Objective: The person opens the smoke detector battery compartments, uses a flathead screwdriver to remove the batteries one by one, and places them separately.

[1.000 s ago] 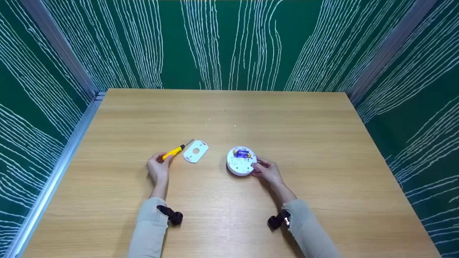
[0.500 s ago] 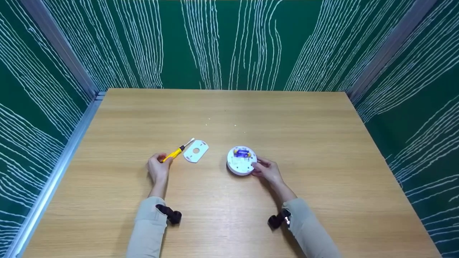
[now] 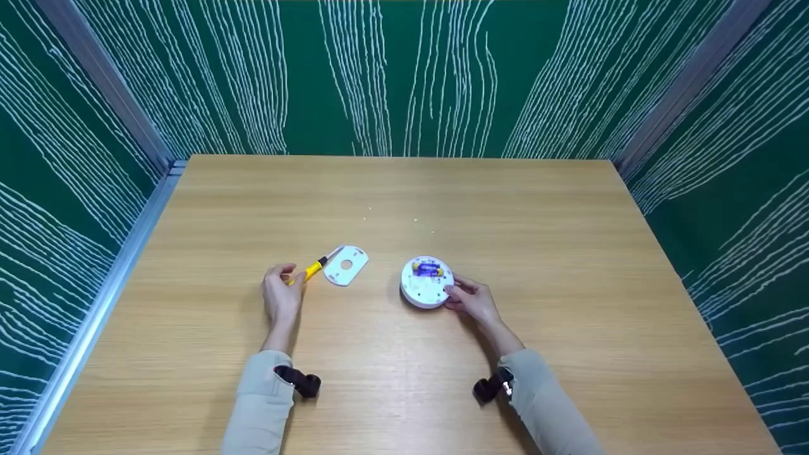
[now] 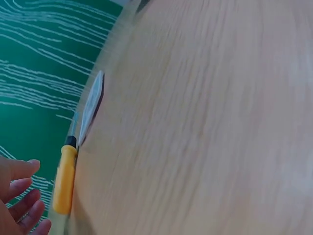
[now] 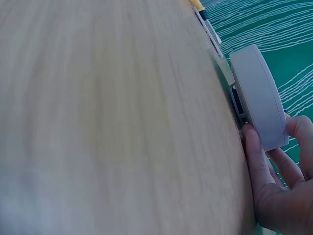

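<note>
In the head view my left hand [image 3: 281,304] is at the handle end of a yellow screwdriver [image 3: 314,270]. The left wrist view shows its fingers loosely bent and spread, apart from the screwdriver handle [image 4: 64,181], which lies on the table. The screwdriver's tip overlaps a flat white mounting plate [image 3: 339,275] with a round hole. To the right, my right hand [image 3: 476,306] grips the edge of a round white smoke alarm [image 3: 417,292], thumb on its upper face and fingers below. Two blue-and-yellow batteries [image 3: 428,270] sit in that face. The alarm's edge is tilted up in the right wrist view.
A wooden table [image 3: 404,379] carries everything. Several tiny light bits lie beyond the plate and alarm. Green panels [image 3: 442,76] with white wavy lines stand at the back and both sides. Each sleeve bears a black wrist camera [image 3: 298,381].
My left hand has let go of the screwdriver, which now lies lower with its tip over the plate. The right hand and the smoke alarm stay in place.
</note>
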The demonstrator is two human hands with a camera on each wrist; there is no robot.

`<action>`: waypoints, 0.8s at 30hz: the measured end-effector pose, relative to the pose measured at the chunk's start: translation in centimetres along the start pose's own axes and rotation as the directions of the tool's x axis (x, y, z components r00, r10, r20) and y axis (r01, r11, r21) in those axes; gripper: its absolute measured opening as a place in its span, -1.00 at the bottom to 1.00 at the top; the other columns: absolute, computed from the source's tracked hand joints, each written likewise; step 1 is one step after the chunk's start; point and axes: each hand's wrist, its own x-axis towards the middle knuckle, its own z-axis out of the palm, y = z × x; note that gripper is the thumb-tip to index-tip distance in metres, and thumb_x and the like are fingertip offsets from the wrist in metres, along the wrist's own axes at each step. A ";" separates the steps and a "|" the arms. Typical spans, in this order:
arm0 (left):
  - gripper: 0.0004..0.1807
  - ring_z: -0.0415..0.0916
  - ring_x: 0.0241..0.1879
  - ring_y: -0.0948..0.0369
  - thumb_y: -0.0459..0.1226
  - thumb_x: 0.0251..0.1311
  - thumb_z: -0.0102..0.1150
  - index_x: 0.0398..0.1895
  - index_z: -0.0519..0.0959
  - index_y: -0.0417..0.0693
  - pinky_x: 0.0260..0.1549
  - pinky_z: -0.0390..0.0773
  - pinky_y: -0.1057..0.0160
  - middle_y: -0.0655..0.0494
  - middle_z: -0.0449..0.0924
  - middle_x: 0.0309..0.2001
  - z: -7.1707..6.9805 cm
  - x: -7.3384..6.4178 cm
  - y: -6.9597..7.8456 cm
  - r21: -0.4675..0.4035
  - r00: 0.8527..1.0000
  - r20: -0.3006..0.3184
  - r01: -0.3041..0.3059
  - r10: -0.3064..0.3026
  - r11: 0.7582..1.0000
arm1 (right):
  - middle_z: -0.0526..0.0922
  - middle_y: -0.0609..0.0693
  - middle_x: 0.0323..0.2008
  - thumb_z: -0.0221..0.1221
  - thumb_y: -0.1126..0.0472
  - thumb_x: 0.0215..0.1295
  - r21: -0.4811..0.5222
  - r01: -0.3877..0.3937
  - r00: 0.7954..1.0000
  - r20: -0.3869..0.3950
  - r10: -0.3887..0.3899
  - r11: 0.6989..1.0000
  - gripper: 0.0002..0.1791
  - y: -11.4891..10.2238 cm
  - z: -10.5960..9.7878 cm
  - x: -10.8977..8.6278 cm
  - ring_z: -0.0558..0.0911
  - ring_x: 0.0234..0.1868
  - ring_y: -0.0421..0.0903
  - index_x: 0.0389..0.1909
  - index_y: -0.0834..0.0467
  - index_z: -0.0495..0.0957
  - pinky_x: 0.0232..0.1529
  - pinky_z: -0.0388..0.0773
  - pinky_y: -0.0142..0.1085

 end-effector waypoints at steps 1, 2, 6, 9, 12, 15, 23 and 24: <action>-0.73 0.39 -0.23 0.01 -0.39 -0.04 0.24 -0.22 0.54 -0.32 -0.22 0.39 0.16 -0.17 0.49 -0.24 0.0 -0.1 0.1 -0.009 1.000 0.012 -0.013 0.014 1.000 | 0.59 0.19 -0.29 0.15 0.38 0.09 0.002 0.001 1.000 0.000 -0.001 1.000 -0.50 0.0 0.0 0.0 0.59 -0.53 -0.15 0.10 0.33 0.35 -0.39 0.58 -0.32; -0.73 0.40 -0.23 0.00 -0.40 -0.04 0.23 -0.22 0.54 -0.34 -0.22 0.40 0.16 -0.18 0.50 -0.23 0.1 -0.2 0.3 -0.019 0.999 0.026 -0.026 0.027 0.999 | 0.59 0.18 -0.29 0.15 0.38 0.09 0.005 0.002 1.000 0.002 -0.002 1.000 -0.50 0.0 0.0 -0.1 0.59 -0.53 -0.15 0.10 0.34 0.35 -0.40 0.58 -0.32; -0.70 0.41 -0.24 -0.03 -0.43 -0.02 0.21 -0.18 0.50 -0.40 -0.20 0.42 0.13 -0.23 0.49 -0.19 0.3 -0.9 1.0 -0.041 0.993 0.103 -0.058 0.062 0.997 | 0.59 0.17 -0.31 0.16 0.38 0.08 0.012 0.003 1.000 0.004 -0.003 1.000 -0.50 0.0 0.0 0.0 0.59 -0.53 -0.15 0.10 0.37 0.35 -0.41 0.58 -0.33; -0.69 0.42 -0.25 -0.03 -0.45 -0.02 0.20 -0.16 0.50 -0.42 -0.21 0.43 0.13 -0.24 0.49 -0.18 0.5 -1.5 1.7 -0.050 0.986 0.144 -0.074 0.081 0.996 | 0.60 0.17 -0.31 0.16 0.38 0.08 0.016 -0.002 1.000 0.000 0.002 1.000 -0.50 0.0 0.0 0.0 0.59 -0.54 -0.15 0.09 0.37 0.35 -0.41 0.58 -0.32; -0.68 0.42 -0.26 -0.02 -0.46 -0.04 0.21 -0.15 0.50 -0.41 -0.24 0.44 0.15 -0.24 0.49 -0.20 0.8 -2.1 2.3 -0.057 0.981 0.171 -0.087 0.096 0.995 | 0.59 0.18 -0.29 0.16 0.39 0.08 0.016 -0.006 1.000 -0.006 0.006 1.000 -0.51 -0.1 0.0 0.0 0.59 -0.53 -0.15 0.09 0.35 0.36 -0.40 0.58 -0.32; -0.66 0.42 -0.27 0.00 -0.46 -0.06 0.22 -0.14 0.50 -0.39 -0.27 0.44 0.18 -0.22 0.50 -0.21 1.2 -2.5 2.8 -0.059 0.974 0.195 -0.104 0.113 0.993 | 0.58 0.20 -0.27 0.15 0.39 0.08 0.016 -0.009 1.000 -0.007 0.010 1.000 -0.52 -0.1 0.0 0.0 0.59 -0.53 -0.15 0.09 0.34 0.37 -0.40 0.58 -0.32; -0.66 0.45 -0.30 -0.05 -0.46 -0.07 0.25 -0.16 0.50 -0.41 -0.27 0.47 0.14 -0.23 0.51 -0.25 2.7 -3.5 3.7 -0.099 0.928 0.292 -0.212 0.232 0.972 | 0.59 0.20 -0.30 0.15 0.39 0.08 0.019 -0.012 1.000 -0.007 0.012 1.000 -0.51 -0.2 0.0 -0.1 0.59 -0.53 -0.14 0.09 0.35 0.36 -0.40 0.58 -0.32; -0.66 0.45 -0.29 -0.05 -0.45 -0.07 0.25 -0.16 0.50 -0.41 -0.26 0.47 0.14 -0.23 0.51 -0.26 2.9 -3.6 3.7 -0.107 0.921 0.303 -0.221 0.243 0.969 | 0.60 0.19 -0.30 0.15 0.39 0.08 0.019 -0.011 1.000 -0.006 0.012 1.000 -0.51 -0.1 0.0 -0.1 0.59 -0.54 -0.14 0.09 0.35 0.36 -0.40 0.58 -0.32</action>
